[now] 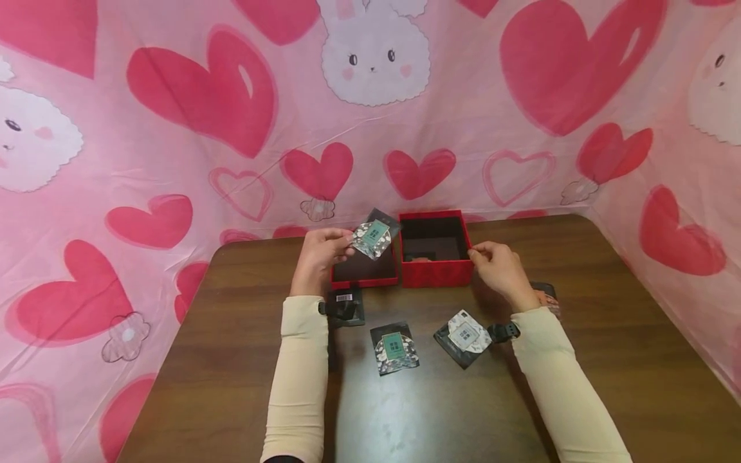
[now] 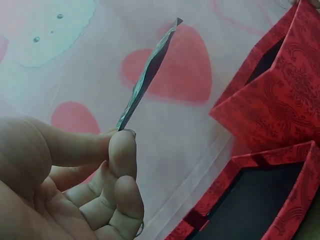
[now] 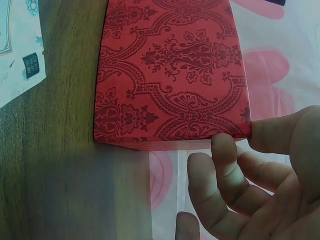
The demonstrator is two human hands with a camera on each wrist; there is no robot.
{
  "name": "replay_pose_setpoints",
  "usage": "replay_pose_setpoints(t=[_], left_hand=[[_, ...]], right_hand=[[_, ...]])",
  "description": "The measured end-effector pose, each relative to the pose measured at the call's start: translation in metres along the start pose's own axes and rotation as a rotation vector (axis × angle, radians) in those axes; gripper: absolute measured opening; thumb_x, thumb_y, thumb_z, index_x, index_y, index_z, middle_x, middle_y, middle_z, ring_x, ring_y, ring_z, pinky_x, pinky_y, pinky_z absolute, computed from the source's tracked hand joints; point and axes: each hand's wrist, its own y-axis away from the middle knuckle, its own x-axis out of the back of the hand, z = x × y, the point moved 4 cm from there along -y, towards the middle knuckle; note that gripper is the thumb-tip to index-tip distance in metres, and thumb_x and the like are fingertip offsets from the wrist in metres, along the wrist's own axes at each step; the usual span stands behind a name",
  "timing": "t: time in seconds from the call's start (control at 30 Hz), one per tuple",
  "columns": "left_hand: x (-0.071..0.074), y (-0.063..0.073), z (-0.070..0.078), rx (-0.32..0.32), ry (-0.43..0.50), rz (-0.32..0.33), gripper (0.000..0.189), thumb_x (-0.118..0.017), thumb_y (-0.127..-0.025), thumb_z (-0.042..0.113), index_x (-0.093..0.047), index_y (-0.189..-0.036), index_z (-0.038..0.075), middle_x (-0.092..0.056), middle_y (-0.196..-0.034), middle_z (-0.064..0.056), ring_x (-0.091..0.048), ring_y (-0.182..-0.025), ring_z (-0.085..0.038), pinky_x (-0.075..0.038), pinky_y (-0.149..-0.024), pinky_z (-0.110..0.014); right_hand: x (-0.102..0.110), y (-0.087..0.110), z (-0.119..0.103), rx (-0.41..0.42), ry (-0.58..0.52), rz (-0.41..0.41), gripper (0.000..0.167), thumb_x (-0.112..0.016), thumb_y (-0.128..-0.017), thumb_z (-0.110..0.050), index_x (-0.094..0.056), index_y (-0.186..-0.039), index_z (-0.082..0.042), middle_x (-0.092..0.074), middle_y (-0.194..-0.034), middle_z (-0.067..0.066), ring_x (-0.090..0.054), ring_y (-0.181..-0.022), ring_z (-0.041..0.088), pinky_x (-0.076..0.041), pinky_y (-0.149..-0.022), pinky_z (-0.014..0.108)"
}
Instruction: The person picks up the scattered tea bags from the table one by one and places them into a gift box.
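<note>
My left hand [image 1: 324, 254] pinches a dark flat sachet [image 1: 373, 239] with a green label between thumb and fingertips, above a shallow red tray-like lid [image 1: 366, 282]. In the left wrist view the sachet [image 2: 150, 72] appears edge-on. To the right of the lid stands a deeper red box [image 1: 437, 274], open at the top and dark inside. Something small, dark and brownish lies at its bottom. My right hand [image 1: 499, 267] grips the box at its right front corner with thumb and fingers. The right wrist view shows the box's patterned red side [image 3: 172, 70].
On the brown table [image 1: 249, 373] lie a green-labelled sachet [image 1: 395, 348] and a white-labelled sachet [image 1: 463, 337]. A black sachet with a barcode [image 1: 345, 299] is partly hidden by the left wrist, another dark packet [image 1: 547, 296] by the right. A pink heart-patterned cloth [image 1: 370, 128] hangs behind.
</note>
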Motion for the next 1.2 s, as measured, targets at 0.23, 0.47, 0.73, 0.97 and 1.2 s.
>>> replay_pose_setpoints(t=[0.23, 0.47, 0.73, 0.97, 1.2], left_hand=[[-0.016, -0.004, -0.002, 0.007, 0.006, -0.023, 0.018, -0.072, -0.092, 0.001, -0.071, -0.105, -0.011, -0.068, -0.075, -0.014, -0.063, -0.055, -0.012, -0.053, -0.054, -0.024], [-0.04, -0.012, -0.002, -0.031, 0.011, -0.037, 0.016, -0.071, -0.093, 0.001, -0.071, -0.103, -0.011, -0.066, -0.07, -0.006, -0.063, -0.056, -0.012, -0.049, -0.052, -0.023], [-0.066, -0.016, -0.003, -0.041, -0.004, 0.006, 0.014, -0.069, -0.093, 0.0, -0.073, -0.101, -0.01, -0.066, -0.072, -0.005, -0.064, -0.058, -0.013, -0.048, -0.056, -0.025], [-0.092, -0.018, 0.0, -0.052, 0.004, 0.011, 0.014, -0.069, -0.092, -0.002, -0.073, -0.102, -0.011, -0.066, -0.079, -0.008, -0.061, -0.056, -0.009, -0.053, -0.06, -0.027], [-0.106, -0.018, 0.005, -0.051, -0.001, -0.013, 0.014, -0.069, -0.093, 0.001, -0.074, -0.103, -0.009, -0.066, -0.085, -0.008, -0.061, -0.058, -0.01, -0.053, -0.059, -0.025]], right_hand=[[-0.002, -0.001, 0.002, -0.012, -0.006, 0.011, 0.037, -0.054, -0.104, -0.028, -0.066, -0.123, 0.002, -0.07, -0.101, 0.017, -0.063, -0.087, 0.031, -0.05, -0.075, 0.043], [-0.002, 0.001, 0.002, -0.007, -0.006, 0.019, 0.036, -0.055, -0.104, -0.026, -0.066, -0.122, 0.002, -0.071, -0.1, 0.017, -0.064, -0.087, 0.03, -0.05, -0.074, 0.041], [-0.002, 0.002, 0.001, -0.026, -0.024, 0.009, 0.037, -0.054, -0.104, -0.028, -0.065, -0.124, 0.002, -0.07, -0.103, 0.018, -0.064, -0.087, 0.03, -0.051, -0.072, 0.039], [-0.003, 0.002, 0.001, -0.025, -0.036, 0.007, 0.037, -0.054, -0.104, -0.027, -0.064, -0.125, 0.002, -0.07, -0.103, 0.018, -0.064, -0.087, 0.029, -0.051, -0.074, 0.04], [-0.004, 0.001, 0.002, -0.031, -0.044, 0.022, 0.036, -0.054, -0.104, -0.027, -0.065, -0.124, 0.001, -0.07, -0.102, 0.017, -0.064, -0.086, 0.029, -0.051, -0.074, 0.04]])
